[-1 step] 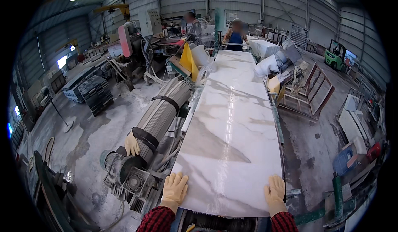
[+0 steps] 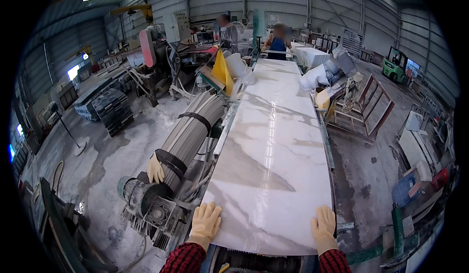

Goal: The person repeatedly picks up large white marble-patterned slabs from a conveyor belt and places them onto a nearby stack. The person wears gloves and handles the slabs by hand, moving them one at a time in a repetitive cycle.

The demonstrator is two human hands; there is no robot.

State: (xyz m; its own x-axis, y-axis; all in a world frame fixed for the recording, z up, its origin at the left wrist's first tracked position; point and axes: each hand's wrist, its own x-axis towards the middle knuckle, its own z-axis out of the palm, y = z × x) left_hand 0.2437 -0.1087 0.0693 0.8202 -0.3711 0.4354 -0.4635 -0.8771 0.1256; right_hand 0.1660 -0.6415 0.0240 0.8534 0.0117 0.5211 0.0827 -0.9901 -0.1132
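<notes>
A long, glossy white marble-patterned slab (image 2: 273, 175) with grey-brown veins runs away from me along a narrow machine bed. My left hand (image 2: 205, 222), in a cream rubber glove, rests on the slab's near left edge with its fingers stretched forward. At the near right edge, my right hand (image 2: 323, 226) lies on the slab in a matching glove, its fingers also extended. Neither hand is wrapped around anything. Both forearms are in red-and-black checked sleeves. Below the slab's near end, part of a dark ribbed roller or belt (image 2: 264, 261) shows between my arms.
A grey motor (image 2: 141, 195) and a strapped bundle of pale strips (image 2: 183, 136) stand left of the bed; a spare glove (image 2: 155, 169) hangs there. A co-worker in a blue apron (image 2: 277, 47) stands at the far end. A rusty metal frame (image 2: 366, 109) and green forklift (image 2: 394, 68) are right.
</notes>
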